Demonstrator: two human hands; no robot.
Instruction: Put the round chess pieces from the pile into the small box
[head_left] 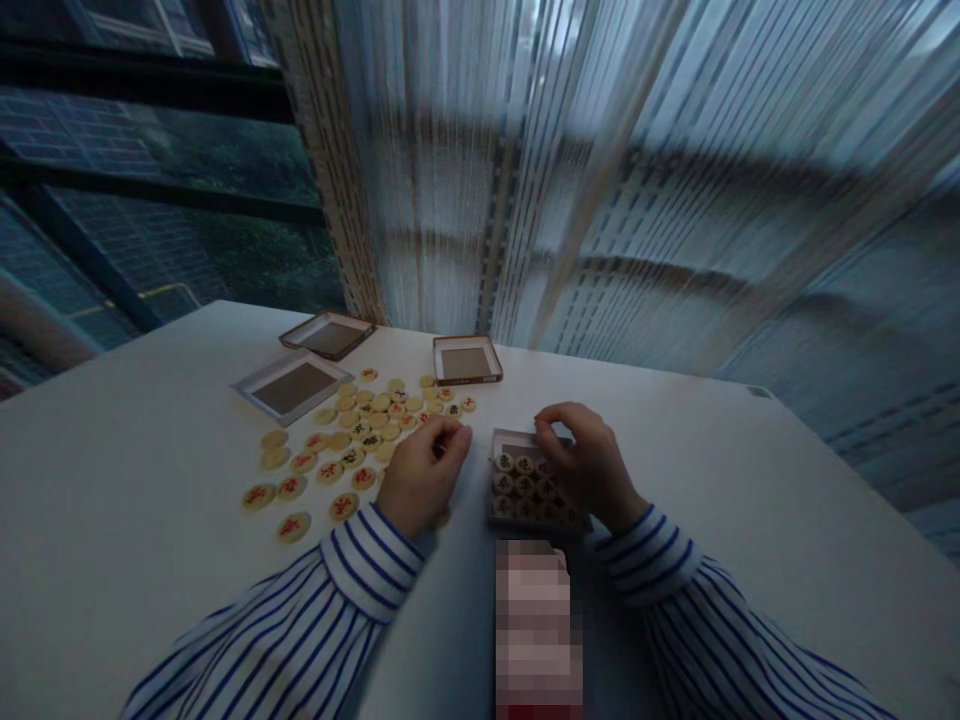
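Observation:
Round wooden Chinese chess pieces (373,420) with red or black characters lie scattered on the white table, some blank side up. Beside their right edge my left hand (424,475) hovers, its fingers curled closed; whatever they hold is hidden. An open box (514,449) stands to the right, with rows of black-marked pieces (526,486) in its nearer part and a bare strip at its far side. My right hand (592,460) is over the box's right side, thumb and fingers pinched together. I cannot make out anything between them, and the hand covers some pieces.
Behind the scattered pieces are a white tray-like box part (251,387), a brown-edged lid (330,356) and another shallow box part (468,379). A blurred-out rectangular object (538,630) lies in front of the box. Curtains (480,200) and a window frame border the table's (675,420) far side.

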